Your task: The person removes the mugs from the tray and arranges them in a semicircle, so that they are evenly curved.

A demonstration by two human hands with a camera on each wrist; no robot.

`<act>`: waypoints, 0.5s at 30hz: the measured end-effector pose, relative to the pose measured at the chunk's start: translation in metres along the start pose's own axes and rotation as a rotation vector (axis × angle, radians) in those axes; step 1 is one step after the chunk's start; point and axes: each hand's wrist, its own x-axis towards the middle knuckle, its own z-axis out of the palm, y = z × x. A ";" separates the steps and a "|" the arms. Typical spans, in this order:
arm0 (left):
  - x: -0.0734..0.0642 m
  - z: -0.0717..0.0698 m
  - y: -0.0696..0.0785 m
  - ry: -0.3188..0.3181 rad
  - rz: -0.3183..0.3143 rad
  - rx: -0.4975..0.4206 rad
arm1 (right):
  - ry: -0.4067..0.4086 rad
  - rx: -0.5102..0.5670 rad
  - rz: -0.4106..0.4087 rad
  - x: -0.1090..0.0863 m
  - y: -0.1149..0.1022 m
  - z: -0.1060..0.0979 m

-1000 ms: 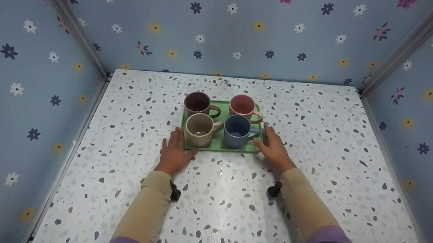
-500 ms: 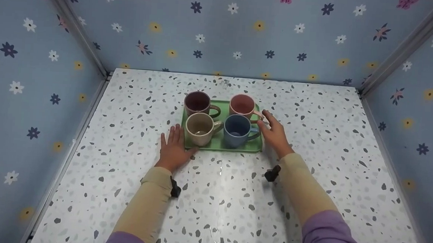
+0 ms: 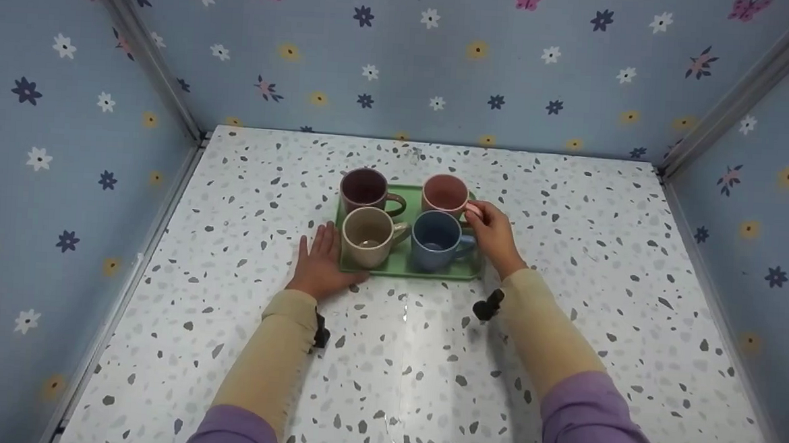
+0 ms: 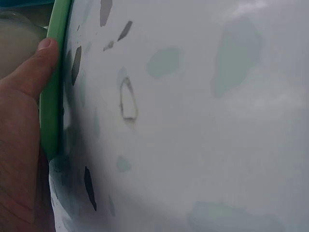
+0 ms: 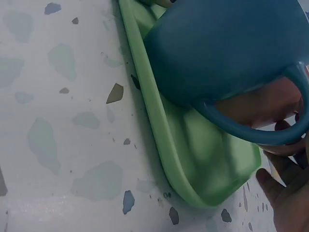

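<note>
On a green tray (image 3: 400, 273) stand a pink mug (image 3: 444, 196), a blue mug (image 3: 435, 242), a beige mug (image 3: 366, 239) and a dark maroon mug (image 3: 364, 190), all upright with handles to the right. My right hand (image 3: 496, 237) pinches the pink mug's handle at the tray's right side. In the right wrist view the blue mug (image 5: 227, 48) hides much of the pink one. Straight fingers of my left hand (image 3: 322, 266) lie along the tray's left edge, beside the beige mug. Its thumb touches the tray's rim (image 4: 54, 96) in the left wrist view.
The tray lies on a white speckled table (image 3: 268, 174) toward its far half. Blue flower-patterned walls (image 3: 403, 60) close off the back and both sides. A small black wrist camera (image 3: 488, 306) sits at the right cuff.
My right hand has moved up from beside the blue mug to the pink mug's handle and taken hold of it. The left hand has stayed almost still at the tray's corner.
</note>
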 end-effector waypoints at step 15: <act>0.002 -0.002 0.001 -0.046 -0.001 0.003 | 0.090 0.031 0.121 0.004 0.000 0.003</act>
